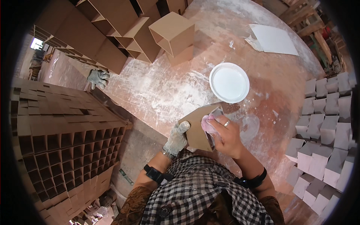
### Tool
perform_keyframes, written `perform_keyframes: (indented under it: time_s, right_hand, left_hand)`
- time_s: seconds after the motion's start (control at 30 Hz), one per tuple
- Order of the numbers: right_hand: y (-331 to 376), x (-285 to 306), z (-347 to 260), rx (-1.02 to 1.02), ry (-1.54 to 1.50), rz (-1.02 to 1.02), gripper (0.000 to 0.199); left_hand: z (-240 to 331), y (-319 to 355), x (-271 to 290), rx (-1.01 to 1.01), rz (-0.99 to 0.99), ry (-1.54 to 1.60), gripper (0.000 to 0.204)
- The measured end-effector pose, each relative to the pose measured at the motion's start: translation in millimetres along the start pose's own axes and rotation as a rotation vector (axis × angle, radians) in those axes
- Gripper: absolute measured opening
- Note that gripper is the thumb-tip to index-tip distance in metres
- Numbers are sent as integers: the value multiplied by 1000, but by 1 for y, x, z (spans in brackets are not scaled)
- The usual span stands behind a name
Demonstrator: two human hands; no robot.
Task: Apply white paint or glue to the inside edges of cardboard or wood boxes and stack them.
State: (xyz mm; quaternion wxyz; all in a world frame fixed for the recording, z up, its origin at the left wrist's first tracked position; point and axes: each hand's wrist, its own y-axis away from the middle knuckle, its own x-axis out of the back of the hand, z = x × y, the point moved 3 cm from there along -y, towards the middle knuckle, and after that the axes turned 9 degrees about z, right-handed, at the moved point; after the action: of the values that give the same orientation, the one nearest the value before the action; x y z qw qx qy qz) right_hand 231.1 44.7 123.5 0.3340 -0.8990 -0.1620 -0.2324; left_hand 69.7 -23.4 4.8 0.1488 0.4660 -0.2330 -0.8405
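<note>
In front of my body I hold a brown cardboard box [197, 129] over the near edge of the table. My left hand [176, 139], in a whitish work glove, grips its left side with the thumb on the upper face. A pinkish cloth [208, 123] is pinched in my bare right hand [227, 137], which wears a ring, and it presses on the box's right edge. Just beyond the box stands a round white tub lid or shallow dish [229, 82] with white contents. My right fingers partly hide the box's right side.
Open cardboard boxes [172, 32] are stacked at the far left. More brown boxes [71, 142] form a tall stack on the left. Piled white-grey boxes [322, 150] stand at right. A grey glove [98, 78] and a white sheet [275, 39] lie on the powder-streaked table [157, 90].
</note>
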Motion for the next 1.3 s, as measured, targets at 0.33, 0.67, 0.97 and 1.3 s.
perform_keyframes:
  time_s: [0.33, 0.67, 0.97, 1.3]
  right_hand:
    - [39, 6, -1, 303, 199, -396, 41]
    - [48, 10, -4, 334, 239, -331, 37]
    - [59, -10, -7, 188, 408, -93, 36]
    - [9, -27, 3, -174, 401, 175, 29]
  left_hand:
    - [-4, -16, 3, 262, 89, 158, 49]
    - [6, -29, -11, 386, -29, 197, 44]
    - [-7, 12, 20, 188, 111, -55, 39]
    - [-5, 13, -5, 135, 45, -59, 37]
